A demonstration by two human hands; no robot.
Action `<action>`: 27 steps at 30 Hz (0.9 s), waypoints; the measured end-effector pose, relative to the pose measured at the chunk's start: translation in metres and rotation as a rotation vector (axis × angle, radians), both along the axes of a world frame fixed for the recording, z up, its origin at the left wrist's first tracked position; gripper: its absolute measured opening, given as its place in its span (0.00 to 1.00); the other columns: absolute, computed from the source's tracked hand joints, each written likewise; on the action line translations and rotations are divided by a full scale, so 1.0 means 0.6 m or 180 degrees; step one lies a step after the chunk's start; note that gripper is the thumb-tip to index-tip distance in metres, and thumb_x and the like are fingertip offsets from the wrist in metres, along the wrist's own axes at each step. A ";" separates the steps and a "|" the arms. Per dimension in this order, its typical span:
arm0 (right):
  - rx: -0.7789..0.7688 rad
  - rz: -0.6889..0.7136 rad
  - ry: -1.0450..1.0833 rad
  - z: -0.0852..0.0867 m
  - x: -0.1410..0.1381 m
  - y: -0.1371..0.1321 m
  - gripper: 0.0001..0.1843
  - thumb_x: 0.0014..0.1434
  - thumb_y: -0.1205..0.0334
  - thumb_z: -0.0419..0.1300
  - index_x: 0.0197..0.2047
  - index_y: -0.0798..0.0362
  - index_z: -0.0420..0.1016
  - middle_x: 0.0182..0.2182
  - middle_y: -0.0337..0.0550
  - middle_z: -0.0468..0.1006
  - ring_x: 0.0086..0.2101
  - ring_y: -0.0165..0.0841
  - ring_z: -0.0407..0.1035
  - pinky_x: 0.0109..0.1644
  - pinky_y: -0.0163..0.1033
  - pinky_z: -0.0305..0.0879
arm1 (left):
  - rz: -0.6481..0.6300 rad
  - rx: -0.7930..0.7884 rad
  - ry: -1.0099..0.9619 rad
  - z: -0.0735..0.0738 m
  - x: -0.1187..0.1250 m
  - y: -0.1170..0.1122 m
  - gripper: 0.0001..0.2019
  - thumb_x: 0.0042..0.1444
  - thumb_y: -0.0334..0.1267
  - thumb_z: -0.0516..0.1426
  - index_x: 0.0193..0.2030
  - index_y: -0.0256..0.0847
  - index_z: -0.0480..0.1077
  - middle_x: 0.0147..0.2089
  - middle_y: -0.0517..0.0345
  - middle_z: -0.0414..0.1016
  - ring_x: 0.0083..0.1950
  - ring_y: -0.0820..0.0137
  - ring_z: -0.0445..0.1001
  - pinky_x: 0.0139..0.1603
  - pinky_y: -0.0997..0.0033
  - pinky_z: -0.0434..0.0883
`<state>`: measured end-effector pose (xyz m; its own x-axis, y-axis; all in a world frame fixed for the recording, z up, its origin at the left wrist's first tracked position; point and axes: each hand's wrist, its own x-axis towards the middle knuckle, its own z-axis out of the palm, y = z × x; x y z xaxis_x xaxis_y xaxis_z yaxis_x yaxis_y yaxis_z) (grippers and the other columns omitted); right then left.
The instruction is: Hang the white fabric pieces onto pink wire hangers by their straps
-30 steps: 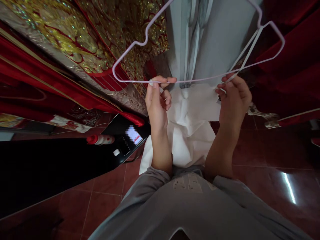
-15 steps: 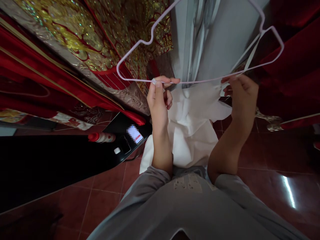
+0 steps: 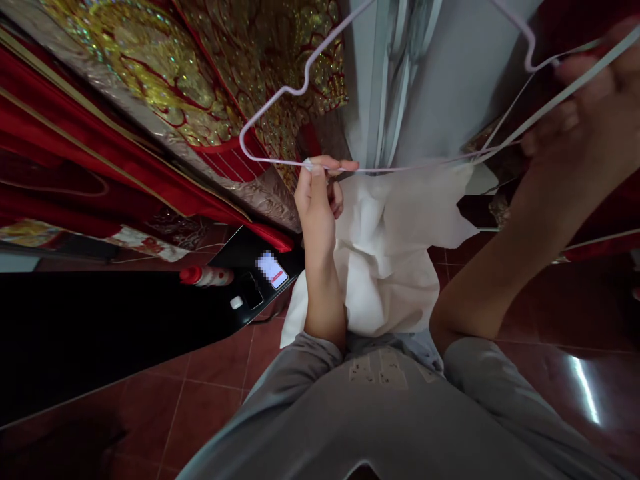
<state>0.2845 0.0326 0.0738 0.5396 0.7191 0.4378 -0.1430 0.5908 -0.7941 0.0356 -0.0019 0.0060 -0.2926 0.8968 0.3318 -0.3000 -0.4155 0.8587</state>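
Note:
A pale pink clothes hanger (image 3: pixel 273 100) is held up in front of me, its top out of the frame. My left hand (image 3: pixel 317 187) is closed in a pinch around the hanger's bottom bar and a bit of white cloth. From that bar a white garment (image 3: pixel 385 227) hangs down over my lap. At the right, my right hand (image 3: pixel 590 107) is smeared by motion and pulls a thin white strap (image 3: pixel 555 103) of the garment outward, past the hanger's right shoulder. The hanger's right end is hidden around that hand.
Red and gold sequined garments (image 3: pixel 200 80) hang at the left, and dark red cloth (image 3: pixel 565 20) at the right. A black table (image 3: pixel 125 320) holds a red-capped bottle (image 3: pixel 207 275), a lit phone (image 3: pixel 275 270), a dark phone (image 3: pixel 251 290) and a small white case (image 3: pixel 237 303).
My right hand has moved right and up, away from the bottom bar, stretching the white strap out with it. My left hand has stayed on the bar.

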 end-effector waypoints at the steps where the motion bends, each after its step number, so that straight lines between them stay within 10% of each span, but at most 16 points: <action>1: -0.0106 -0.0019 0.0104 0.005 0.006 0.004 0.26 0.69 0.79 0.50 0.42 0.45 0.87 0.37 0.31 0.85 0.19 0.15 0.59 0.21 0.27 0.52 | -0.0005 -0.0055 -0.0016 0.001 0.000 -0.001 0.18 0.77 0.58 0.59 0.44 0.46 0.75 0.45 0.55 0.87 0.21 0.75 0.55 0.19 0.70 0.55; 5: -0.0304 -0.0451 0.0776 -0.005 0.028 -0.002 0.28 0.73 0.75 0.47 0.41 0.42 0.87 0.51 0.27 0.87 0.22 0.15 0.65 0.25 0.28 0.60 | -0.0043 -0.0294 -0.0142 0.004 -0.001 -0.005 0.15 0.77 0.55 0.59 0.44 0.47 0.76 0.47 0.53 0.87 0.25 0.71 0.67 0.22 0.69 0.63; 9: -0.0731 -0.1053 0.1638 -0.050 0.018 -0.028 0.24 0.76 0.67 0.44 0.38 0.49 0.80 0.41 0.35 0.83 0.19 0.16 0.57 0.23 0.26 0.54 | -0.0106 -0.0302 -0.0157 0.007 0.004 -0.005 0.14 0.79 0.50 0.55 0.44 0.48 0.75 0.48 0.55 0.88 0.22 0.72 0.62 0.20 0.69 0.60; 14: -0.1138 0.0359 0.0872 -0.090 -0.070 -0.060 0.08 0.62 0.69 0.60 0.42 0.52 0.80 0.38 0.40 0.83 0.23 0.21 0.66 0.25 0.28 0.62 | -0.0163 -0.0196 -0.0180 0.010 0.013 -0.005 0.15 0.81 0.44 0.52 0.42 0.47 0.74 0.45 0.56 0.88 0.20 0.73 0.50 0.19 0.69 0.52; 17: -0.0852 0.0903 0.0874 -0.087 -0.118 -0.064 0.14 0.65 0.53 0.63 0.49 0.50 0.82 0.45 0.45 0.85 0.25 0.25 0.66 0.27 0.34 0.65 | -0.0210 -0.0187 -0.0311 0.017 0.015 -0.008 0.15 0.81 0.43 0.52 0.41 0.45 0.73 0.44 0.55 0.87 0.21 0.74 0.48 0.20 0.71 0.50; 22: -0.0501 0.1075 0.1084 -0.083 -0.137 -0.050 0.20 0.64 0.40 0.68 0.39 0.45 0.69 0.32 0.34 0.71 0.23 0.25 0.51 0.26 0.33 0.47 | -0.0415 -0.0319 -0.0351 0.022 0.002 -0.013 0.12 0.77 0.43 0.55 0.44 0.42 0.76 0.50 0.50 0.88 0.21 0.76 0.52 0.21 0.73 0.54; 27: -0.0657 0.0994 0.0737 -0.087 -0.123 -0.051 0.26 0.62 0.32 0.68 0.38 0.44 0.66 0.35 0.36 0.70 0.23 0.26 0.48 0.28 0.36 0.44 | 0.0295 -0.0248 0.0036 0.002 -0.035 -0.009 0.10 0.71 0.39 0.58 0.47 0.43 0.82 0.56 0.49 0.87 0.27 0.73 0.63 0.30 0.69 0.66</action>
<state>0.2107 0.0019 0.0214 0.3495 0.9230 0.1610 -0.4777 0.3233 -0.8169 0.0143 -0.0076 0.0070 -0.3720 0.8894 0.2658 -0.2536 -0.3729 0.8925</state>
